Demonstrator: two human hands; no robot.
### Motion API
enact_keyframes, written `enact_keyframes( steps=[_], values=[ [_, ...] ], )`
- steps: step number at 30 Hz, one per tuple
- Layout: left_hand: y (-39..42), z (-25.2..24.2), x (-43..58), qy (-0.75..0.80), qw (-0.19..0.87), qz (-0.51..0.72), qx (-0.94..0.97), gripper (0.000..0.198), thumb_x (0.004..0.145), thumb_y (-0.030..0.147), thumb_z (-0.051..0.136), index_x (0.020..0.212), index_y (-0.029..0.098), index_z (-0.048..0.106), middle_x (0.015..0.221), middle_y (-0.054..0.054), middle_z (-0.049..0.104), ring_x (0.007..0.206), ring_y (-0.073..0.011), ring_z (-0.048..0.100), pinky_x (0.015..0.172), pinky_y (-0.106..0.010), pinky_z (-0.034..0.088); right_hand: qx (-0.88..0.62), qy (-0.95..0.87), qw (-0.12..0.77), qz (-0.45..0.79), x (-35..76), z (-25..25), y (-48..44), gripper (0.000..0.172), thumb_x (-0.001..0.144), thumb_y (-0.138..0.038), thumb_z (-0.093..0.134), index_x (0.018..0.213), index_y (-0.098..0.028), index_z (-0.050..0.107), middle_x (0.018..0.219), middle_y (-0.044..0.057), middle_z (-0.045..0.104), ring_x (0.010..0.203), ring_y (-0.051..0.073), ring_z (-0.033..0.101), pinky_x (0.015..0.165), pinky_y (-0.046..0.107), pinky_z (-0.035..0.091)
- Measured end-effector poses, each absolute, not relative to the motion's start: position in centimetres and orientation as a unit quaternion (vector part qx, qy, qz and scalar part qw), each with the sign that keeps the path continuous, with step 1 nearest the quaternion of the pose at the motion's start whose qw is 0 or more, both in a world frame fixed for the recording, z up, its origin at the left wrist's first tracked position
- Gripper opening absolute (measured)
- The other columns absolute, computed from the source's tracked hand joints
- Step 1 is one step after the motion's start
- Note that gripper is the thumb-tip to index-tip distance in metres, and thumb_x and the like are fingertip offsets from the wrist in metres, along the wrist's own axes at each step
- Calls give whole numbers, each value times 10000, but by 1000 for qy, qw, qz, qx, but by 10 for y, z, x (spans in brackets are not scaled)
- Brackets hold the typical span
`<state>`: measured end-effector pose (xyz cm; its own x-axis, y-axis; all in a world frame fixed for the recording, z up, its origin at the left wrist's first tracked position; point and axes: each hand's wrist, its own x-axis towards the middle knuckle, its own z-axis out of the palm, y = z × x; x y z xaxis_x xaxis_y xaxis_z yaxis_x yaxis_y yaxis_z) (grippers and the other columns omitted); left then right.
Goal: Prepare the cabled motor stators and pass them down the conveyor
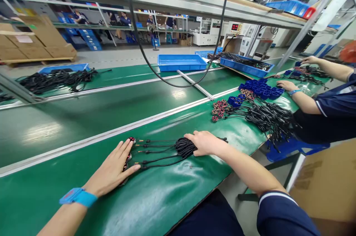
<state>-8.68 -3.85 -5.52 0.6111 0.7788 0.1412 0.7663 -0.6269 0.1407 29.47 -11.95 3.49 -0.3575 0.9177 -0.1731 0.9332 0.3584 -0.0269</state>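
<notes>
My left hand point(112, 169), with a blue band on its wrist, lies flat with fingers extended over a row of small round red-and-black coil parts point(132, 140). The hand covers most of these parts. Several thin black leads with copper-coloured tips point(155, 151) run from beside it to a coiled black cable bundle point(185, 147). My right hand point(204, 142) is closed over the far end of that bundle, thumb on the near side. Loose cable ends poke out past its knuckles. Both hands are low on the green work surface point(155, 199).
To the right lie a pile of black cables point(269, 115), red-copper coils point(219, 108) and blue caps point(260, 88). A co-worker's hand point(287, 85) rests beyond them. Blue trays point(182, 62) stand across the bench. A black cable loop point(178, 85) hangs ahead; a metal rail borders the surface.
</notes>
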Motion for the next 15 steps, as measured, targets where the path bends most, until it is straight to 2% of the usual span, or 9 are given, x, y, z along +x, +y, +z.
enact_keyframes(
  steps=[4,9,12,15],
  values=[
    [-45,-50,-51,380,47,89,919,962,900,748,411,1595,135,150,1627,-122,208,1499,-353,198,1191,-507,335,627,776,46,-54,319,44,-164,756,725,-276,675,1446,-226,456,1014,105,662,799,270,684,687,331,503],
    [-70,-31,62,344,118,60,929,1070,857,842,373,1582,80,176,1636,-140,151,1517,-349,113,1224,-500,255,730,672,17,-120,406,40,-213,827,685,-149,609,1483,-292,444,1112,97,642,954,267,670,794,334,498],
    [-81,-21,135,309,169,43,935,1158,810,896,365,1579,55,160,1644,-149,92,1524,-344,57,1245,-480,192,772,620,13,-139,469,35,-226,822,673,-126,603,1472,-273,475,1124,97,658,1022,267,659,851,324,494],
    [-81,-19,191,275,193,45,941,1165,804,898,375,1580,57,158,1646,-152,80,1529,-340,39,1251,-475,152,804,575,15,-148,520,30,-230,781,697,-145,614,1463,-235,488,1112,87,684,1021,252,664,860,301,501]
  ],
)
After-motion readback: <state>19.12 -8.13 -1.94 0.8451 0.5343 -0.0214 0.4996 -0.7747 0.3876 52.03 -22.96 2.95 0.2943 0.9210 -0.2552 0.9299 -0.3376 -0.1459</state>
